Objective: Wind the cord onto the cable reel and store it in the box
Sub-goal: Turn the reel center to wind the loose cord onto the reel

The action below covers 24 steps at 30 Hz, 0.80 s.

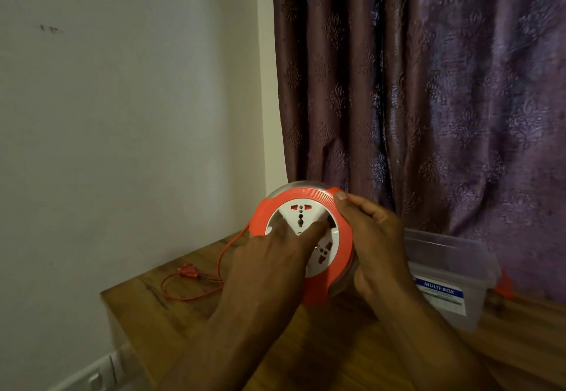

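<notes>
Cable reel (306, 237): orange rim, white socket face, right hand (376, 237) grips rim, left hand (275, 256) fingers flat on face.

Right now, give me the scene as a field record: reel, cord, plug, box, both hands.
reel: round orange and white plastic cable reel, held up above the brown wooden table, socket face toward the camera
left hand: left hand with straight fingers pressing on the white socket face
right hand: right hand gripping the orange rim, thumb on top
cord: thin orange cord trailing from the reel down to loose loops on the table, not fully wound
plug: orange plug lying on the table
box: clear plastic box labelled MULTI-BOX, on the table right of the reel
</notes>
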Each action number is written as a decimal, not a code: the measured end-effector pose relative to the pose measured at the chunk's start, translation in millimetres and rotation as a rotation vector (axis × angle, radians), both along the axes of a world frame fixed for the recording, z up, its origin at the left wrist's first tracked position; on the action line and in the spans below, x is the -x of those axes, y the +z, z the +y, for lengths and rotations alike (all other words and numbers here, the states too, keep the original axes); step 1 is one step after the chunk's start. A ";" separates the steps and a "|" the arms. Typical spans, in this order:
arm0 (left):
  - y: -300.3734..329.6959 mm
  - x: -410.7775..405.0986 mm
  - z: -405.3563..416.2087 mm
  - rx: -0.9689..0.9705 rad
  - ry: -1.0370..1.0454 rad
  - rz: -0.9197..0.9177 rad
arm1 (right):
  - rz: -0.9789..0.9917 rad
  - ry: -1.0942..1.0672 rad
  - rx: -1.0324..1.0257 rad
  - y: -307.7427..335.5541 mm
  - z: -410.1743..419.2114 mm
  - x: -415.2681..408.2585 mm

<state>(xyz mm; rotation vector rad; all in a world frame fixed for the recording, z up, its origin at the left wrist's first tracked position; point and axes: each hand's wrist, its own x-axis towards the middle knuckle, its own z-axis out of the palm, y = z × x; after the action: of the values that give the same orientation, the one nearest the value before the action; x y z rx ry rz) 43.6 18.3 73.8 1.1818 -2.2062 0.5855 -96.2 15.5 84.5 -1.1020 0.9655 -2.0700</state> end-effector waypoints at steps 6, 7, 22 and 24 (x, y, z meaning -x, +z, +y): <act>-1.0 -6.9 0.4 -0.019 -0.018 -0.056 | 0.001 0.056 -0.030 -1.2 1.1 -0.1; 0.5 -7.6 0.2 -0.024 -0.018 -0.060 | 0.005 0.059 -0.033 -1.1 0.9 -0.2; 12.7 -14.6 17.3 -0.061 -0.164 0.022 | 0.092 0.023 -0.016 0.4 1.4 0.1; 14.3 -19.0 23.0 -0.007 -0.254 0.158 | 0.082 0.008 -0.005 0.7 1.6 0.4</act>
<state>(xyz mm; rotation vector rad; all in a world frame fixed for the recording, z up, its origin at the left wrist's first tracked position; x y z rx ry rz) 62.6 41.3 88.1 0.8982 -2.1781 0.3670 -96.6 17.1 85.2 -1.1941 1.0033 -2.0285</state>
